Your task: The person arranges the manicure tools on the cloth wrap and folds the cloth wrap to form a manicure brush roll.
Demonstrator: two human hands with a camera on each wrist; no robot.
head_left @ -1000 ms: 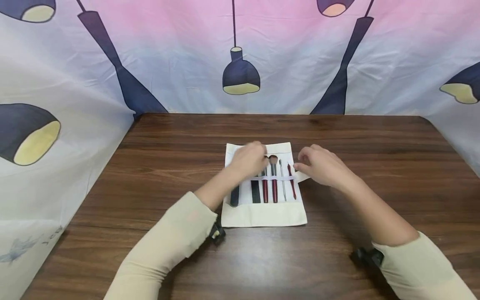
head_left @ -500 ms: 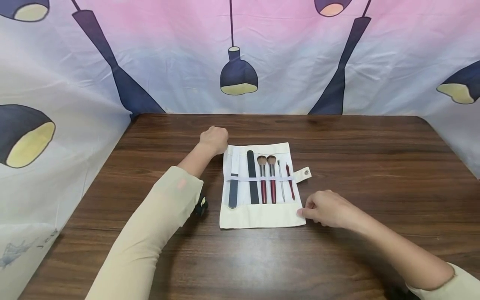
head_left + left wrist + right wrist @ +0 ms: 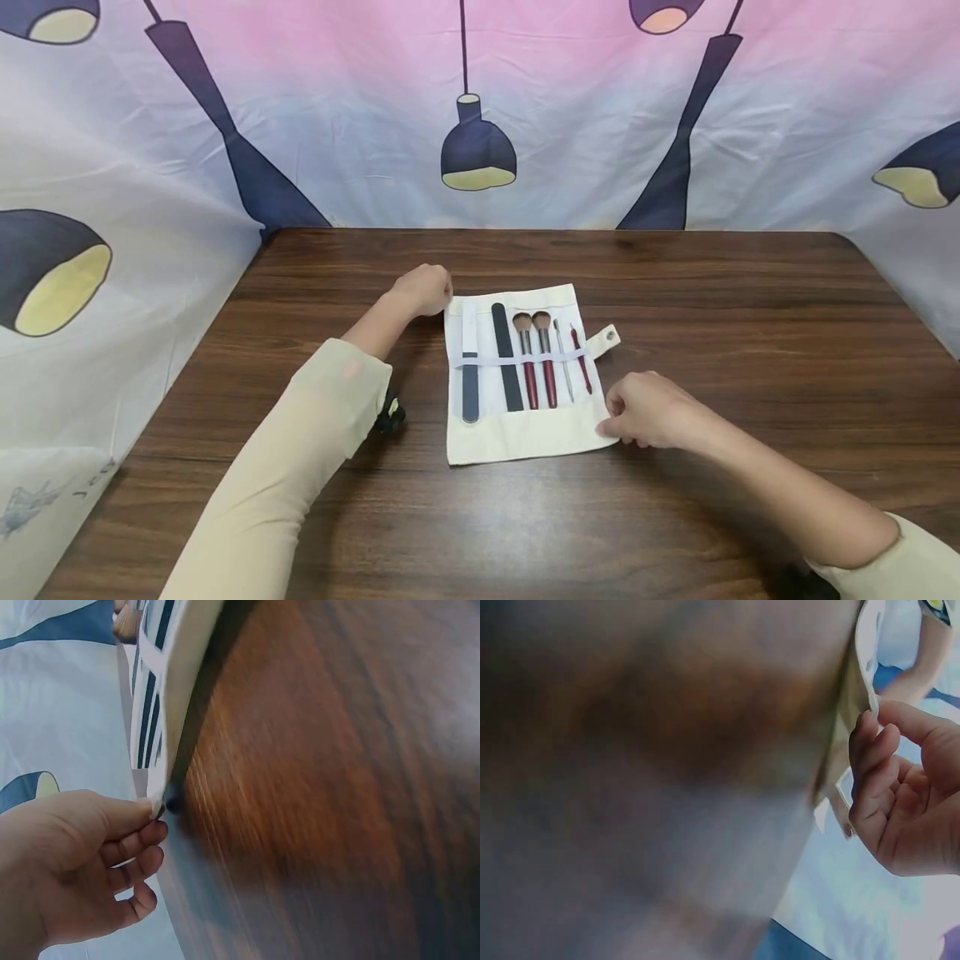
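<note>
A cream fabric roll-up pouch lies unrolled in the middle of the head view. Under its elastic strap sit a white-and-blue flat file, a black flat file, two red-handled makeup brushes, a thin silver tool and a slim red tool. At the far left corner, my left hand pinches the pouch's edge between thumb and index finger, as the left wrist view shows. My right hand pinches the near right corner. A snap tab sticks out from the right side.
The brown wooden table extends around the pouch on all sides. Behind it hangs a cloth backdrop printed with lamps, which also runs down the left side.
My left hand went from over the pouch to its far left corner, my right from the tab side to the near right corner. The pouch has since turned slightly counter-clockwise.
</note>
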